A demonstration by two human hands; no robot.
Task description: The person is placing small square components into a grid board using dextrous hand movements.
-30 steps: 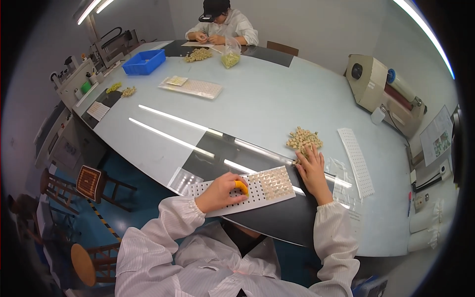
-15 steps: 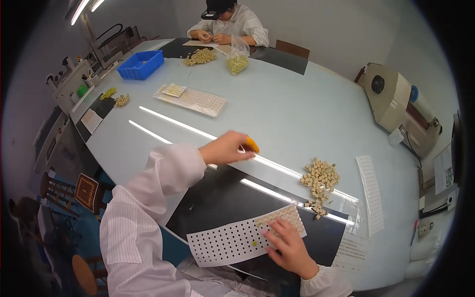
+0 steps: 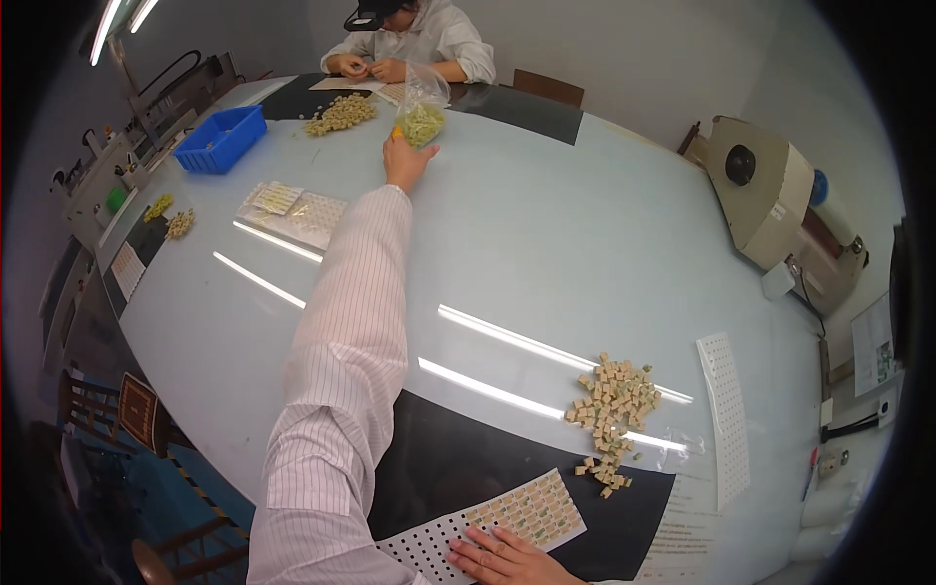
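My left hand (image 3: 408, 161), an orange cover on one finger, reaches far across the table to a clear plastic bag (image 3: 423, 122) of yellow-green pieces. Its thumb and fingers are spread at the bag's near side, and no closed grip shows. Low in the picture, my right hand (image 3: 507, 558) lies flat, fingers stretched, on a white sheet (image 3: 421, 546) with rows of black square holes. Small beige and greenish blocks (image 3: 526, 512) fill the sheet's right part. The hand hides some holes, and my left sleeve covers the sheet's left end.
Loose beige blocks (image 3: 614, 400) lie right of the black mat (image 3: 439, 458), near another perforated strip (image 3: 723, 419). Wrapped sheets (image 3: 292, 213) and a blue bin (image 3: 222, 141) stand left. A co-worker (image 3: 409, 49) handles something beyond a block pile (image 3: 341, 114). A machine (image 3: 775, 195) stands right.
My left hand has gone from above the mat far forward to the plastic bag. My right hand has flattened onto the perforated sheet. The whole view has shifted.
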